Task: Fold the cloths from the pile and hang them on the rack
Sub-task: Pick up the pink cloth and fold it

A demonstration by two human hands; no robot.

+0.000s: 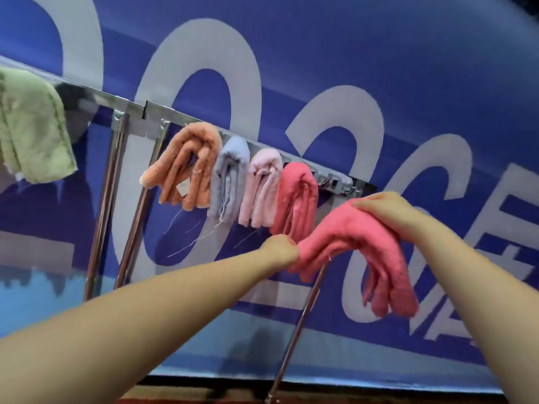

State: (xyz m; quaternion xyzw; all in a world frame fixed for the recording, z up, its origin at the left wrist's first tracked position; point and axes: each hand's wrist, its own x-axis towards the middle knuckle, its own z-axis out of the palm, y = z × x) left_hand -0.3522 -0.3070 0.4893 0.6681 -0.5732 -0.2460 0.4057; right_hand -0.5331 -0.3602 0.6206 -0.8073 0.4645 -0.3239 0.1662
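A blue banner [350,68] with huge pale grey lettering fills the whole background, its lower part fading to light blue above a dark strip at the bottom edge. In front of it a chrome rack [137,107] runs in a slant from upper left down to the right, standing on shiny metal legs.

At far left a green cloth [32,123] hangs folded over the rail. Further along, four folded cloths hang side by side, touching one another: an orange cloth [186,164], a blue-grey cloth [229,179], a pale pink cloth [261,188] and a coral cloth [297,196]. Loose threads dangle beneath them.

The left hand [280,249] pinches the near end of another coral cloth, the folded cloth [358,246], which sits just right of the hung row near the rail's end. The right hand [382,208] lies on top of this cloth with fingers curved over its fold, grasping it. Its layered ends droop down to the right, in front of a thin metal pole [294,339].
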